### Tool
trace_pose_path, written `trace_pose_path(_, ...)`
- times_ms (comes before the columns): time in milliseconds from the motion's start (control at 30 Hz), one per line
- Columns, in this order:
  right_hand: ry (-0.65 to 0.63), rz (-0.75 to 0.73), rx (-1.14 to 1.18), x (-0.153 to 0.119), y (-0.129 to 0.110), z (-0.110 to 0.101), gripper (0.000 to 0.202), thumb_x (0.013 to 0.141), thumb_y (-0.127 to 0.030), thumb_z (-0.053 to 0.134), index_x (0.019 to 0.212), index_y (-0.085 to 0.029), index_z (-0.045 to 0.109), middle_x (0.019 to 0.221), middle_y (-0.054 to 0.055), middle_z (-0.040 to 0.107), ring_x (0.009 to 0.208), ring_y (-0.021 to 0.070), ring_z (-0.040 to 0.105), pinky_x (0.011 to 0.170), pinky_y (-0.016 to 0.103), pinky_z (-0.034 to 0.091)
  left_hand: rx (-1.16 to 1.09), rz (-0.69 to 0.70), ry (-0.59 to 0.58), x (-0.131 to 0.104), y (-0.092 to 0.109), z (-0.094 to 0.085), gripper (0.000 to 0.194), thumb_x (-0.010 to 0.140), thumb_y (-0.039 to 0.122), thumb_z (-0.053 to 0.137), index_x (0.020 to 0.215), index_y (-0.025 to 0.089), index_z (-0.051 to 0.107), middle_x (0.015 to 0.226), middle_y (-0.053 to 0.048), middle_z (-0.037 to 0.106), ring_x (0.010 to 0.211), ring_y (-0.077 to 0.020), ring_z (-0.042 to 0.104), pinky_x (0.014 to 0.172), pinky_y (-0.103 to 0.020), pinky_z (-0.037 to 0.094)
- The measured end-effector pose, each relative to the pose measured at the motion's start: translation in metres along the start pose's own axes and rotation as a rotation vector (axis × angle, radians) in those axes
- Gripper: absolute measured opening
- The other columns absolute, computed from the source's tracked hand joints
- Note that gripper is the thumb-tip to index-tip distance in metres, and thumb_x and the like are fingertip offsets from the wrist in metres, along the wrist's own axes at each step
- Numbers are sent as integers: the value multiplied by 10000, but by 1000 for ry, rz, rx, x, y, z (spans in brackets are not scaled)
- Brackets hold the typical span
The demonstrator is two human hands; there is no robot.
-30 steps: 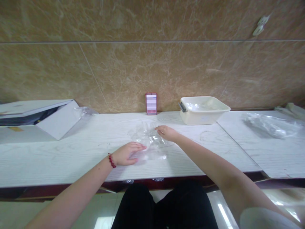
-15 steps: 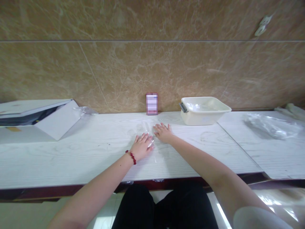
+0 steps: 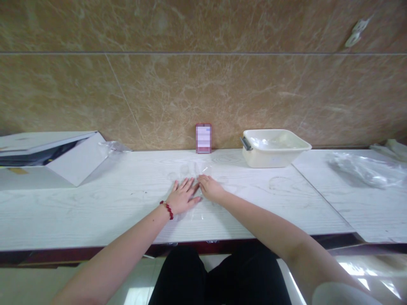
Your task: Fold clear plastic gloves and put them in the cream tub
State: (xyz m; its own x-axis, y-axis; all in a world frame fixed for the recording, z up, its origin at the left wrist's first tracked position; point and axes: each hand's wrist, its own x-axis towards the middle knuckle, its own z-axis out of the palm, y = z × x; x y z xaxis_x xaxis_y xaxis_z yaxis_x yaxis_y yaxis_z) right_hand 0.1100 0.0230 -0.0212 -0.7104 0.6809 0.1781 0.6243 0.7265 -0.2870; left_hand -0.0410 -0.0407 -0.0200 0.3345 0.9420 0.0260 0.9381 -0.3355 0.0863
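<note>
A thin clear plastic bag [image 3: 206, 168] lies flat on the white wood-grain table [image 3: 121, 216], its outline hard to make out. My left hand [image 3: 182, 197], with a red bead bracelet at the wrist, rests on the plastic with its fingers spread. Just right of it, my right hand [image 3: 210, 187] touches the plastic too, its fingers close together and bent down near my left fingertips. Whether the right fingers pinch the film is too small to tell.
A phone [image 3: 203, 139] leans on the wall behind my hands. Right of it stands a cream bin [image 3: 270, 159] with clear plastic inside. More plastic bags [image 3: 369, 169] lie far right. An open white box [image 3: 76, 159] is at the left.
My right hand has moved left and toward me, and its fingers have drawn together. My left hand has shifted slightly left, still spread.
</note>
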Motion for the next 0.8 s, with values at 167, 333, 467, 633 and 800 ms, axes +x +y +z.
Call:
trace_pose_path(167,-22,42,-76,-6,3,6,491,820,-370,275,1237,-118,332,1305,104,296,1209,209,214,980,374,152,32,-149,34,-8,-25,3,531,786,520,214,1262,287,256,1350,-76,217,1222,-282,165,908,-570,89)
trace_pose_path(333,-23,58,-115,-11,-1,2,548,812,-473,226,1262,-168,286,1324,94,261,1221,225,174,977,404,112,93,-358,147,-1,-40,-2,512,780,472,286,1199,194,382,1290,-129,332,1203,-299,216,918,-556,119)
trace_pose_path(467,-34,35,-116,-14,-5,-1,567,801,-518,199,1261,-199,290,1332,91,240,1226,250,144,968,442,91,9,-356,265,30,-39,-14,425,776,385,334,1099,146,473,1150,-138,488,1075,-233,423,897,-379,302)
trace_pose_path(633,-93,71,-114,-16,-9,-4,597,783,-562,181,1271,-229,265,1353,79,184,1234,264,98,963,466,59,-364,-456,235,77,-38,-23,423,747,377,411,1108,157,428,889,-70,618,784,-160,572,702,-252,421)
trace_pose_path(800,-94,73,-97,-15,-10,-6,609,781,-569,170,1271,-222,268,1356,99,161,1233,273,91,957,482,48,-407,-518,204,110,-48,-24,349,741,315,434,1060,177,471,880,-63,617,720,-148,574,648,-243,414)
